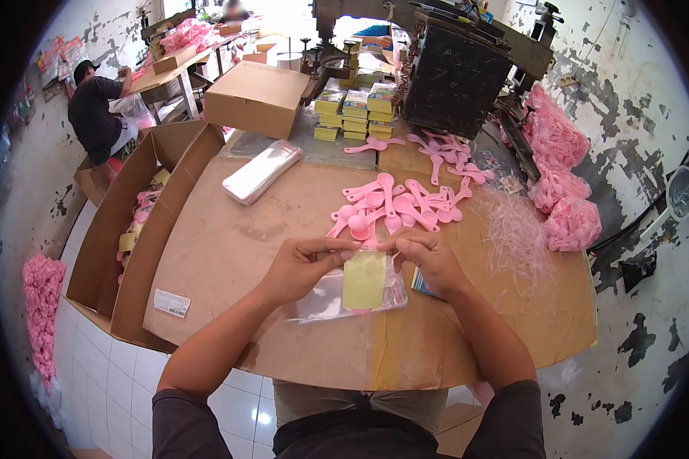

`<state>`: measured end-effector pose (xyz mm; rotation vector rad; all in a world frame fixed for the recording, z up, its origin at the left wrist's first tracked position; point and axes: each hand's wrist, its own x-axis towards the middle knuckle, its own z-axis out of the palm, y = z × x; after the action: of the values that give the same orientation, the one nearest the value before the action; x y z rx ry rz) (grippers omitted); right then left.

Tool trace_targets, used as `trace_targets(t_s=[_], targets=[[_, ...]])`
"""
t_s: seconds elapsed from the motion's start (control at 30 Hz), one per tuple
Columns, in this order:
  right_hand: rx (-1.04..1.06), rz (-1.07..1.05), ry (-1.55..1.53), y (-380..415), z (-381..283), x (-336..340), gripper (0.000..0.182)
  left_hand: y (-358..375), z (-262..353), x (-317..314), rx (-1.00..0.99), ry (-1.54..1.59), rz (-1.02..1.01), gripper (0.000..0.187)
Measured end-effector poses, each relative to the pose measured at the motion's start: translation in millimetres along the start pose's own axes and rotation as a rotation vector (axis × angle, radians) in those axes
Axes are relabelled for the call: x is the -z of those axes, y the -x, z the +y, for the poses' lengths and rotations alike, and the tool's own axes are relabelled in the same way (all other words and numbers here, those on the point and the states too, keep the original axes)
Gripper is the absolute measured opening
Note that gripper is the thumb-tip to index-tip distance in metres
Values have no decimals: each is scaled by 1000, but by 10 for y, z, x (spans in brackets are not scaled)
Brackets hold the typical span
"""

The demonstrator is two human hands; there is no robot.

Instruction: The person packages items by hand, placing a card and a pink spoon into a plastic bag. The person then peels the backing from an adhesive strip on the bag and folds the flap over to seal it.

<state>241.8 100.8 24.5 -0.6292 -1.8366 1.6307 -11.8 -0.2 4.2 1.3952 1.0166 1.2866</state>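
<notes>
My left hand (308,264) and my right hand (427,260) are closed in pinches at the two top corners of a small clear plastic bag (388,298). A pale yellow card (364,281) shows in the bag, between my hands. Something pink shows at its top edge, partly covered by my fingers. Beneath it lie flat clear plastic bags (314,304) on the cardboard-covered table. Just past my fingertips is a heap of pink measuring spoons (394,203). A blue-edged stack of cards (421,281) is partly hidden by my right hand.
A bundle of clear bags (262,172) lies at left, beside a long open carton (134,298). Stacked yellow cards (352,115), a closed box (256,96) and a black machine (455,73) stand behind. Plastic strands (517,233) lie right. A person (96,111) sits far left.
</notes>
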Motion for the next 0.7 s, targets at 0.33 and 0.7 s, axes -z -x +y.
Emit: trace_targets(t_s=[0.33,0.7], targets=[[5,-2,84,21,27,-58,20,-15,10,-56,147,161,43,26],[11,-17,87,-11,110,-17,27,-37,-34,-54,151,121,-2,28]])
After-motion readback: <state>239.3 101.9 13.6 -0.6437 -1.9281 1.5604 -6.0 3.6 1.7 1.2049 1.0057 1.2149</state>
